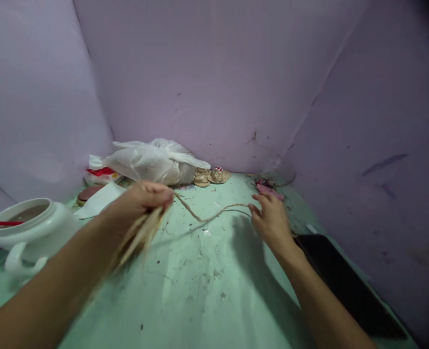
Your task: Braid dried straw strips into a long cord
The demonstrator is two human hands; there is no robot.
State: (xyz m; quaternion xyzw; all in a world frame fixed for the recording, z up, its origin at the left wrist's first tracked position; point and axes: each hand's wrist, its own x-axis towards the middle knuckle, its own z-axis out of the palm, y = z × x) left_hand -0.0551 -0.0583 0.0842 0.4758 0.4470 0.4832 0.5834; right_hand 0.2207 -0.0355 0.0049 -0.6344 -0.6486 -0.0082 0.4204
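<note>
The left hand (151,195) over there has its grip closed around a bundle of pale fibres (144,233); a thin cord (198,220) runs above the counter's (185,300) middle to the right hand (271,220), whose grip on it I can't tell. A white plastic bag (152,162) lies by the back edge.

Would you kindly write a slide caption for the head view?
The left hand grips pale strands while a thin cord runs toward the right hand above a green surface.
</note>
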